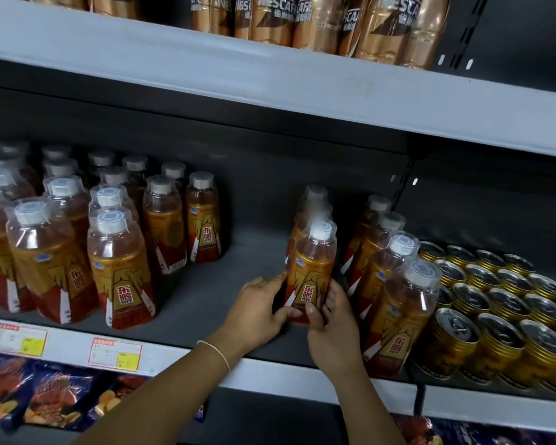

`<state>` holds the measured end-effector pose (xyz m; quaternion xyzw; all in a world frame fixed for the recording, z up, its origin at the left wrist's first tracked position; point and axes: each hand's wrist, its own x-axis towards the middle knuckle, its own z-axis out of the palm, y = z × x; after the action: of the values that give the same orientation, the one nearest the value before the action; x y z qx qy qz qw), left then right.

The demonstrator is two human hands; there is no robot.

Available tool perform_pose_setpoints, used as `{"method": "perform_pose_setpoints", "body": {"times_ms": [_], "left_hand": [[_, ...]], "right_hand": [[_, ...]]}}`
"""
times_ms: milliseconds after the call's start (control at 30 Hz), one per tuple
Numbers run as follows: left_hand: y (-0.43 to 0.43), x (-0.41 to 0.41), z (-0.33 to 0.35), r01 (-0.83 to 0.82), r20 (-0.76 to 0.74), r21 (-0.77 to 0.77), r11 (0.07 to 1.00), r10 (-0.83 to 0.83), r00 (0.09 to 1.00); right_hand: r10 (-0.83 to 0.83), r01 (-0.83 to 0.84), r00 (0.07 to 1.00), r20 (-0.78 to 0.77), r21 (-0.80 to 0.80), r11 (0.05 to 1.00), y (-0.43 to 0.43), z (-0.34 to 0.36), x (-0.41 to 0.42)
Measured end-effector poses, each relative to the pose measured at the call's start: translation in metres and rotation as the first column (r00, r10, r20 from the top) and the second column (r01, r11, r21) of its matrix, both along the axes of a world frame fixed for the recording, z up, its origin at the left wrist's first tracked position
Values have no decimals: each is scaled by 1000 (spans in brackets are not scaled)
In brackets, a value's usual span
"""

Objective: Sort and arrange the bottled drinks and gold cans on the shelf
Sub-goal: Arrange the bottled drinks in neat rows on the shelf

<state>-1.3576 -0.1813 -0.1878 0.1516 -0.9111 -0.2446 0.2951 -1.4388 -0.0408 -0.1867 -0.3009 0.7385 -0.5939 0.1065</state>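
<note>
An amber bottled drink (312,271) with a white cap and a gold-and-red label stands upright in the middle of the grey shelf (206,303). My left hand (260,313) grips its lower left side and my right hand (331,329) grips its lower right side. Another bottle (312,203) stands close behind it, partly hidden. A large group of the same bottles (77,239) fills the shelf's left. A row of several bottles (395,284) runs front to back just right of my hands. Gold cans (507,313) are packed in rows at the far right.
An open stretch of shelf lies between the left group and the held bottle. The shelf above (270,75) carries brown coffee bottles (318,24). Price tags (114,353) sit on the front rail. Snack bags (45,396) lie on the shelf below.
</note>
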Motion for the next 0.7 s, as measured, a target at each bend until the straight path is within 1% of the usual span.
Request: {"method": "perform_pose_setpoints", "body": {"times_ms": [233,333,400,433,467,533,567,600,633,700], "left_hand": [[2,4,6,-32,45,-38,999,33,998],[2,7,11,-26,71,-85,996,32,997],[1,12,17,10,86,-134,991,2,996],[0,17,21,32,78,-162,986,-20,997],[-1,23,24,46,59,-185,982,-36,998],[-4,40,33,34,22,-217,976,-30,999],[-6,49,38,16,15,-230,973,-13,1000],[-9,58,43,-3,11,-242,970,6,1000],[-13,68,48,-21,5,-246,969,23,1000],[-20,89,58,-50,-10,-231,972,49,999]], "right_hand": [[-9,9,1000,-24,3,1000,0,4,5],[-86,85,994,-73,-11,996,0,3,8],[-143,140,983,-113,-33,990,1,4,12],[-183,179,967,-176,-38,983,1,5,14],[-230,227,930,-288,-44,973,1,7,17],[-282,289,791,-542,-75,954,1,8,23],[-277,281,736,-618,-93,955,-1,9,28],[-263,257,703,-661,-108,960,-3,10,33],[-243,221,691,-681,-122,968,-6,11,39],[-169,103,724,-669,-137,985,-19,14,54]]}}
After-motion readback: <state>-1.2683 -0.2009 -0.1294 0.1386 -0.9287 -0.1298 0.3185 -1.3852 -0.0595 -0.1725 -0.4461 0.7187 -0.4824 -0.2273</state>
